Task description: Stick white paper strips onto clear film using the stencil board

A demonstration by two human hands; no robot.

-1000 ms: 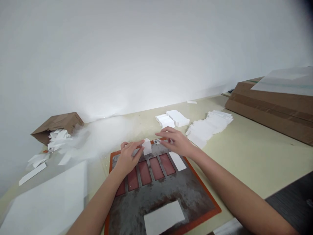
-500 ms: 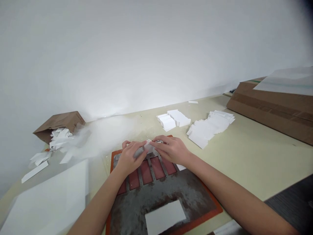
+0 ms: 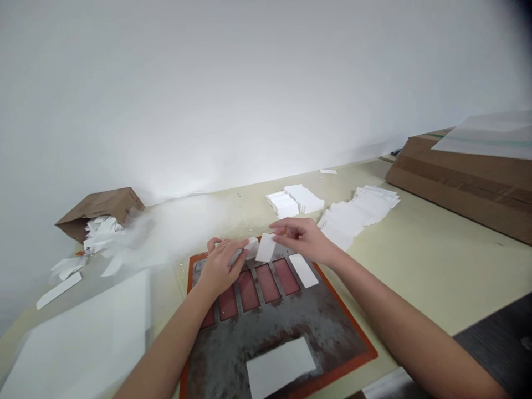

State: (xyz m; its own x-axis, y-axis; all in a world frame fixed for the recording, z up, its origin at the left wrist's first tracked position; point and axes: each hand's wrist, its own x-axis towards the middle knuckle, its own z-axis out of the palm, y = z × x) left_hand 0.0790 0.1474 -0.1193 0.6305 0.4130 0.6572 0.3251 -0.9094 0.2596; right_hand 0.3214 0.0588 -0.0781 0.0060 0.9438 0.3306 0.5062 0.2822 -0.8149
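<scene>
While the left hand (image 3: 222, 265) grips a small white stack (image 3: 250, 247) over the far edge of the rusty slotted plate (image 3: 270, 321) | right hand (image 3: 306, 239) pinches one white card (image 3: 266, 248), tilted, just beside that stack | another card (image 3: 303, 270) lies flat in the rightmost slot | loose card piles (image 3: 357, 213) sit near on the table (image 3: 415, 260), behind the right hand

Beyond the right hand (image 3: 305, 242), white card stacks (image 3: 296, 200) block the way; to its right and nearer, bare table (image 3: 419, 266) lies open.
</scene>
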